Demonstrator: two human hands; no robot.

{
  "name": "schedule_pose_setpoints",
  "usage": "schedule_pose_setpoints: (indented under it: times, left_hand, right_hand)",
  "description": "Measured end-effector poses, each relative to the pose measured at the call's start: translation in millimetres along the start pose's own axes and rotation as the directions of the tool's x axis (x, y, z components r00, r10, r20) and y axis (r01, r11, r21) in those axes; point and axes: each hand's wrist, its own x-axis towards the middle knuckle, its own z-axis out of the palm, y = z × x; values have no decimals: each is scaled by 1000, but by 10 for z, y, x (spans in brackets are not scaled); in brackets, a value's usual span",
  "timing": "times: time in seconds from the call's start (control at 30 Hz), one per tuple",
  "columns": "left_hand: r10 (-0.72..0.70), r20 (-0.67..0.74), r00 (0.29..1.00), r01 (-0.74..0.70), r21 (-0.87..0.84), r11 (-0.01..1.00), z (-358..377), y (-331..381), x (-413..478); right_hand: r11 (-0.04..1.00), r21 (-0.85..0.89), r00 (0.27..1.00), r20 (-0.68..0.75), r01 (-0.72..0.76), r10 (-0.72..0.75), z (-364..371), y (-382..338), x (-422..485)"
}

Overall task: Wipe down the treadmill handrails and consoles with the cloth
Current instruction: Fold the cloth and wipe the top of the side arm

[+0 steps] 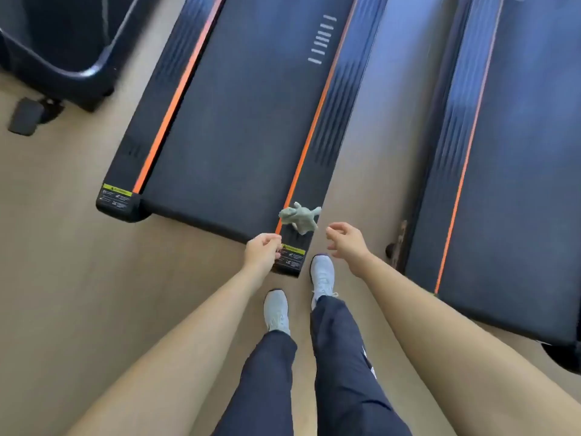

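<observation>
Top left you've got a dark machine base (63,42) w/ a rounded rim, standing on the pale wood-look floor (63,278). Just beside its lower corner a small dark flat pad (26,116) lies tilted on the floor. Btm centre: left grey trainer (276,309) and right grey trainer (322,275), right one further fwd, under navy trousers (339,357) w/ a white mark on the right leg.
</observation>
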Motion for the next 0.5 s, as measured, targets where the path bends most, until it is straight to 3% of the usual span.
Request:
schedule_pose_setpoints:
  times: [0.1,0.27,0.37,0.5]
  left_hand:
    - [-24,-47,999,26,33,999,189,50,683]
    - [-148,-24,989,149,56,987,470,107,1491]
    - [-205,-37,978,208,140,968,516,136,1679]
    - [-83,-101,991,114,351,929,477,250,1577]
  right_hand:
    - [994,59,996,16,-91,90,117,-81,764]
    - [965,-17,956,128,-263,263,269,-20,1554]
    - [973,-82,970,90,-217,224,262,60,1694]
    - [985,-127,992,30,-117,122,199,-33,1551]
